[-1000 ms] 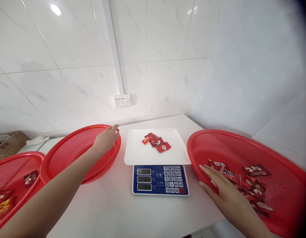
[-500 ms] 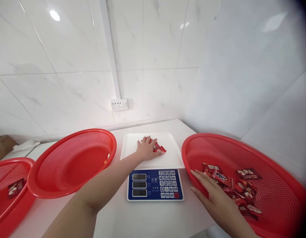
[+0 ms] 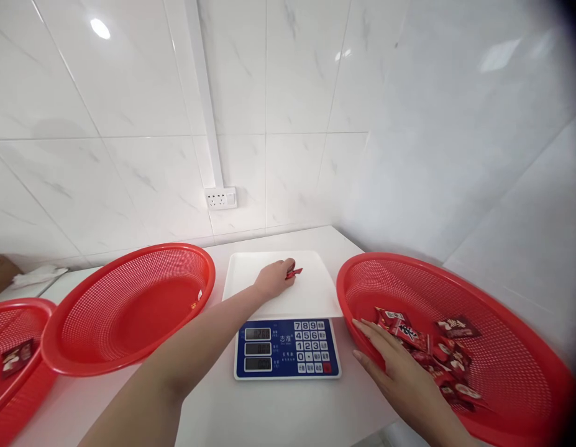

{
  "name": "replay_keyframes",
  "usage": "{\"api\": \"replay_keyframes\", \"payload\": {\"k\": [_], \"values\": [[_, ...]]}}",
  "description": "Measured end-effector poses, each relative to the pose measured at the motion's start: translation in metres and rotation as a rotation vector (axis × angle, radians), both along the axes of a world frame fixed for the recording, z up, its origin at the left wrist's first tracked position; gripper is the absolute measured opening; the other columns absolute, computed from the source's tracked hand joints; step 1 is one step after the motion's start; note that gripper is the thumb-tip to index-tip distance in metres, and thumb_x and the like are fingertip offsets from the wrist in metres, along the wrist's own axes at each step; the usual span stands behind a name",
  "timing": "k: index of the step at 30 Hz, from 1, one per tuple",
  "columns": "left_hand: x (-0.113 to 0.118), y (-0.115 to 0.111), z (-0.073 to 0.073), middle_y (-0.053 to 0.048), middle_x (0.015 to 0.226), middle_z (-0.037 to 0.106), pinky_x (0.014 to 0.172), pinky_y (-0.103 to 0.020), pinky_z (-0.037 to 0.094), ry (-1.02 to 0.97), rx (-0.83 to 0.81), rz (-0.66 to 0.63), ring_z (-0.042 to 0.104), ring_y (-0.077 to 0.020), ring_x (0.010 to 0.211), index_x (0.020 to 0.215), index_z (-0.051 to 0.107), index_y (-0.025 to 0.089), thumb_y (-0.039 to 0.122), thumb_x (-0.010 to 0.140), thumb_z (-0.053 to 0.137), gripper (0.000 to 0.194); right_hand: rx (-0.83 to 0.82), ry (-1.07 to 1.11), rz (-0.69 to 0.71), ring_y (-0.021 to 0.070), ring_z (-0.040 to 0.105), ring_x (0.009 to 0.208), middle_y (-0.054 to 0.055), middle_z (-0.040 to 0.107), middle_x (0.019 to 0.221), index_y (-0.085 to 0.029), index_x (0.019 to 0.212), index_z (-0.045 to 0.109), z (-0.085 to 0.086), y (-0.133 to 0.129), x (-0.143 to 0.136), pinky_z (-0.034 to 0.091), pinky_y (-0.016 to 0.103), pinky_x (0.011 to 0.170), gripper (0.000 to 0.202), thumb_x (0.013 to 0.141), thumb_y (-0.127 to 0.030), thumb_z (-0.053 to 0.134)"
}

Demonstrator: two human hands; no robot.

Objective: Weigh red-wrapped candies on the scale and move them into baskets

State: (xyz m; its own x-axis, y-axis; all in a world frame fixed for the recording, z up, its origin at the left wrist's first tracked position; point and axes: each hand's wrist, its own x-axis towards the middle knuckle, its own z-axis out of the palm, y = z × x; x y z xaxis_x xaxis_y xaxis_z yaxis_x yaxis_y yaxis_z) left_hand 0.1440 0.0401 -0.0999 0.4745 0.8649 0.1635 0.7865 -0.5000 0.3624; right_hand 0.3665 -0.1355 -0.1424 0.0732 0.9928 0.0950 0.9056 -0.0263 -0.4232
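Observation:
My left hand (image 3: 273, 279) is closed around red snack packets (image 3: 294, 272) over the white tray of a digital scale (image 3: 310, 301). Only a red end sticks out past the fingers, so how many it holds is hidden. My right hand (image 3: 394, 369) lies over the near-left rim of the right red basket (image 3: 516, 338), fingers stretched out and thumb apart. Inside that basket, by those fingers, is a pile of red and dark-red snack packets (image 3: 411, 335). The scale's blue panel (image 3: 288, 347) with displays and keys faces me.
To the left stands another red mesh basket (image 3: 161, 310) with a small scrap at its right wall. A further red basket (image 3: 36, 379) at the far left holds a dark-red packet (image 3: 17, 359). A wall socket (image 3: 221, 198) is behind the scale.
My left hand has gone from spread flat over the packets on the tray to closed around them. My right hand stays at the basket rim. The view has shifted slightly.

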Motion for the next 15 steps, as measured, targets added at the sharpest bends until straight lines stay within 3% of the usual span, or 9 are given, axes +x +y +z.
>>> {"api": "replay_keyframes", "payload": {"k": [5,10,13,15], "values": [[-0.036,0.005,0.033,-0.002,0.089,0.064,0.065,-0.029,0.051,-0.206,0.071,0.187,0.061,-0.0137,0.072,0.106,0.057,0.016,0.032,0.089,0.052,0.024,-0.039,-0.017,-0.008,0.0275,0.034,0.134,0.007,0.043,0.142,-0.022,0.135,0.045,0.004,-0.003,0.001,0.039,0.048,0.103,0.056,0.088,-0.05,0.034],[-0.112,-0.012,0.071,0.003,0.072,0.061,0.056,-0.023,0.042,-0.342,0.18,0.418,0.058,-0.0144,0.065,0.097,0.059,0.022,0.033,0.079,0.058,0.021,-0.001,-0.001,0.005,0.0283,0.036,0.132,0.007,0.045,0.141,-0.023,0.134,0.047,0.006,-0.001,0.005,0.04,0.049,0.102,0.054,0.088,-0.05,0.036],[-0.155,-0.033,0.079,0.002,0.067,0.058,0.055,-0.025,0.041,-0.418,0.195,0.545,0.059,-0.0188,0.064,0.089,0.061,0.022,0.035,0.072,0.063,0.021,0.029,0.027,0.011,0.0287,0.038,0.131,0.008,0.048,0.139,-0.021,0.132,0.049,0.012,-0.001,0.0,0.039,0.049,0.103,0.052,0.088,-0.047,0.039],[-0.176,-0.043,0.076,0.004,0.059,0.056,0.056,-0.026,0.042,-0.503,0.161,0.558,0.061,-0.0229,0.066,0.081,0.062,0.023,0.04,0.066,0.069,0.024,0.027,0.055,0.03,0.0283,0.038,0.131,0.009,0.048,0.139,-0.021,0.132,0.049,0.019,-0.004,-0.005,0.036,0.049,0.105,0.05,0.088,-0.043,0.042]]}}
